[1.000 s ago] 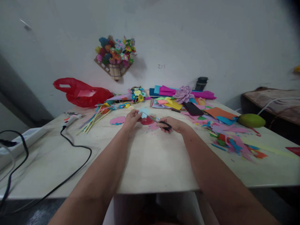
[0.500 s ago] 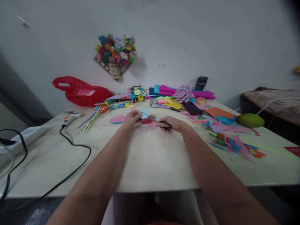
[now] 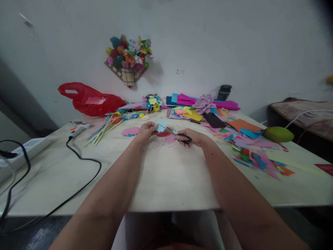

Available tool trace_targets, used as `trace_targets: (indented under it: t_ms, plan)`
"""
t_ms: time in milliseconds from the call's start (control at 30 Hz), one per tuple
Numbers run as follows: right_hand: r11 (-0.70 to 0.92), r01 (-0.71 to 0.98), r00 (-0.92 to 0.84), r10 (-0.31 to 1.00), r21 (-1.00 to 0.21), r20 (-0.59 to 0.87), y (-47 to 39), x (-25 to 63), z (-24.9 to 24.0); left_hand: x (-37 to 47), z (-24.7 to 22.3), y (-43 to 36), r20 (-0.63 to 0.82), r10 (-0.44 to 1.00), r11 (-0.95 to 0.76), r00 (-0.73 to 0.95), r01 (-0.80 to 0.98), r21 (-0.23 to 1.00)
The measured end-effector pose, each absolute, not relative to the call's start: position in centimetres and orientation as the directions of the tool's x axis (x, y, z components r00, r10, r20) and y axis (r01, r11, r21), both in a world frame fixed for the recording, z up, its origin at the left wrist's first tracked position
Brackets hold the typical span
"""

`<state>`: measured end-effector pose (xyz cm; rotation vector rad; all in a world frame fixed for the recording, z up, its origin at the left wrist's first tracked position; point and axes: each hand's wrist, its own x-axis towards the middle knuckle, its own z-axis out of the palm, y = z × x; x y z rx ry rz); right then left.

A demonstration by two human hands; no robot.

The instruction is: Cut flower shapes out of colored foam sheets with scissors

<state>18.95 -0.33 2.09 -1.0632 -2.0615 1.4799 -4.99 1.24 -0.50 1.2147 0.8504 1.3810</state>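
Note:
Pinched in my left hand [image 3: 147,131] is a small light-blue piece of craft paper [image 3: 161,125] with a scalloped edge. My right hand [image 3: 189,136] is closed around the black handles of a pair of scissors [image 3: 169,130], whose blades point left and lie against the light-blue piece. Below the blades, a red piece [image 3: 163,134] and a pink piece [image 3: 170,139] rest on the table among tiny scraps. Left of my left hand lies a pink scalloped shape [image 3: 130,131] with blue beneath it.
A glue gun [image 3: 79,129] with a black cable, a power strip [image 3: 27,152] and a red plastic bag [image 3: 91,100] are on the left. Colored scraps [image 3: 260,159], a black phone [image 3: 213,120] and a green oval object [image 3: 278,134] occupy the right. A paper flower [image 3: 204,103] stands behind.
The scissor blades have shifted slightly against the light-blue piece, and its lower edge now looks more scalloped. Both hands stay nearly in place; the view has tilted a little.

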Motion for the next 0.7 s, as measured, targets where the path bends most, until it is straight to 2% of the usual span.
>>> trace_targets:
  t_ms: [367,700]
  plan:
    - [0.124,0.332,-0.645,0.753,-0.935,-0.129,0.18,18.99,1.55,-4.99,-0.52,1.17,0.198,0.976,-0.167,0.096,-0.259,0.951]
    - [0.143,0.380,-0.621,0.772,-0.914,-0.137,-0.04,18.79,1.72,-4.94,-0.49,1.09,0.182,0.978,-0.152,0.097,-0.259,0.954]
